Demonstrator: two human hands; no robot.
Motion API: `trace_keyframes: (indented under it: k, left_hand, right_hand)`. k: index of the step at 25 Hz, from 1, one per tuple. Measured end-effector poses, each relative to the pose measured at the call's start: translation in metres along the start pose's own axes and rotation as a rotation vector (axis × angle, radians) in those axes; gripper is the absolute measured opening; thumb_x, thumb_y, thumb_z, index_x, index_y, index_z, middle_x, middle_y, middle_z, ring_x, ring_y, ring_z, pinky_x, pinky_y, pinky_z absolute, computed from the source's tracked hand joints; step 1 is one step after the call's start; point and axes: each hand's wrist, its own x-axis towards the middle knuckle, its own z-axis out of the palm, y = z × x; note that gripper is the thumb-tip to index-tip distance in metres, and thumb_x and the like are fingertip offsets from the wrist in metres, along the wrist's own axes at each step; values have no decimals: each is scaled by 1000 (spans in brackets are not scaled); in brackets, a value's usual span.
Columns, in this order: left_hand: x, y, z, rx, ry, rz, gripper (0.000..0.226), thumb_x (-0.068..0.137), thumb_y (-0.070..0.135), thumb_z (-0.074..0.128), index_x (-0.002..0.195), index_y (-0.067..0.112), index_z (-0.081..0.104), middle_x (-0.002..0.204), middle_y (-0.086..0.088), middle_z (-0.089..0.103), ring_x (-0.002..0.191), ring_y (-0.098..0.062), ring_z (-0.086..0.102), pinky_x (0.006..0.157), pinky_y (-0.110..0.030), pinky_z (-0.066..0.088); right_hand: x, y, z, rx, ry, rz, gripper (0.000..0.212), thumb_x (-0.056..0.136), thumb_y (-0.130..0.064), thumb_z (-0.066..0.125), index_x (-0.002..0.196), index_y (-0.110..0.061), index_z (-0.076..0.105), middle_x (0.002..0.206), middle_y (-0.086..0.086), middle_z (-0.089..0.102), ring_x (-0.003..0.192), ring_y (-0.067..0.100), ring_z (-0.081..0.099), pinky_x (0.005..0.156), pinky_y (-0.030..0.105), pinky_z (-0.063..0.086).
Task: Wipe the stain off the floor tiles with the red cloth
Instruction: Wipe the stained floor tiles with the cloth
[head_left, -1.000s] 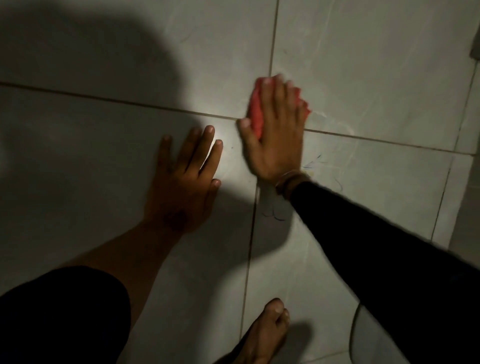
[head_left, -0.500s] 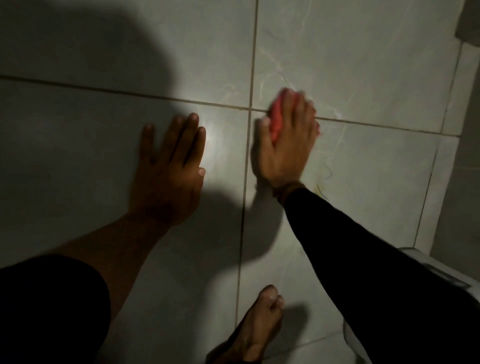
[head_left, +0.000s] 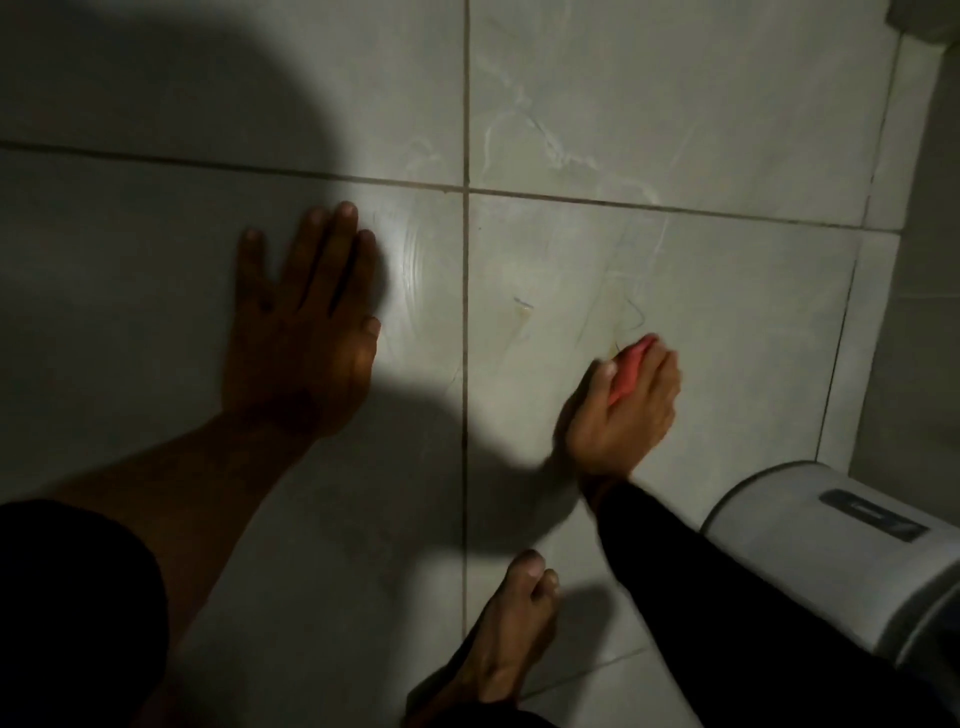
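My right hand (head_left: 626, 415) presses the red cloth (head_left: 629, 370) onto the pale floor tile (head_left: 727, 322) right of the vertical grout line; only a strip of cloth shows between thumb and fingers. Thin yellowish and dark stain marks (head_left: 522, 310) lie on the tile just ahead and left of the cloth, with more squiggles (head_left: 631, 312) directly above it. My left hand (head_left: 304, 322) rests flat on the tile left of the grout line, fingers spread, holding nothing, mostly in shadow.
A white rounded bin or appliance (head_left: 841, 551) stands at the right, close to my right forearm. My bare foot (head_left: 511, 639) is planted at the bottom centre. A wall edge (head_left: 924, 260) runs along the right. A large shadow covers the left and upper-left floor.
My right hand has dragged the red cloth from the grout crossing back toward me and to the right. The stain marks it covered are uncovered. The left hand stays planted.
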Motion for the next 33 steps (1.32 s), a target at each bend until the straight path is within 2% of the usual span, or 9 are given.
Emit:
trace_keyframes:
  k: [3,7,13,17,21,23,26,28,33]
  left_hand:
    - [0,0,1,4,-16,-15,74,103,36,36,170,10,21,181,-15,15,168,-36,15,131,-66,-2]
    - [2,-2,2,26,-34,-1,75,103,39,33,171,10,19,182,-15,13,169,-36,12,131,-68,1]
    - [2,-2,-3,13,-69,-3,75,103,39,30,171,10,18,182,-14,11,169,-36,11,131,-69,1]
    - [1,-2,-6,-2,-72,4,75,104,39,31,171,9,19,182,-15,12,169,-37,12,131,-68,-1]
    - [1,0,-7,-4,-82,-8,74,104,39,33,171,8,22,181,-16,14,168,-37,13,131,-70,2]
    - [1,0,-6,-6,-84,-3,74,104,39,31,172,9,20,182,-16,13,169,-38,12,131,-70,2]
    - [1,-2,-5,-8,-93,1,74,105,40,30,172,10,17,182,-16,12,168,-38,12,130,-69,0]
    - [3,-2,-5,0,-89,0,74,105,40,29,172,10,18,182,-15,12,168,-38,13,130,-68,-2]
    - [1,-1,-7,13,-69,-4,72,105,38,31,171,9,23,181,-16,17,167,-38,19,131,-70,3]
  right_hand:
    - [98,-60,1,29,77,-13,78,101,-53,39,169,-15,36,178,16,33,166,36,29,134,56,26]
    - [46,-113,27,-47,15,-510,74,105,-50,46,170,-16,34,179,16,31,168,38,25,138,57,17]
    - [-44,-27,15,-149,-305,-945,70,106,-55,45,167,-20,37,177,16,35,169,36,21,135,61,22]
    - [56,9,-5,-13,-47,-303,70,105,-42,45,166,-8,41,177,21,33,168,39,25,137,57,20]
    - [3,14,2,84,148,224,71,104,-41,43,165,-4,43,172,24,42,162,44,36,132,62,28]
    - [-61,-13,22,-2,85,32,71,107,-45,39,165,-5,42,171,26,43,161,47,36,134,66,25]
    - [-134,-13,27,-119,-280,-548,68,110,-50,35,169,-17,35,175,17,37,167,41,26,138,62,13]
    - [-120,23,17,-79,-342,-661,59,106,-37,51,162,-18,46,164,15,50,156,42,43,131,70,28]
    - [41,16,-13,-8,-1,9,73,103,-40,51,165,-3,41,174,27,38,163,46,34,133,60,28]
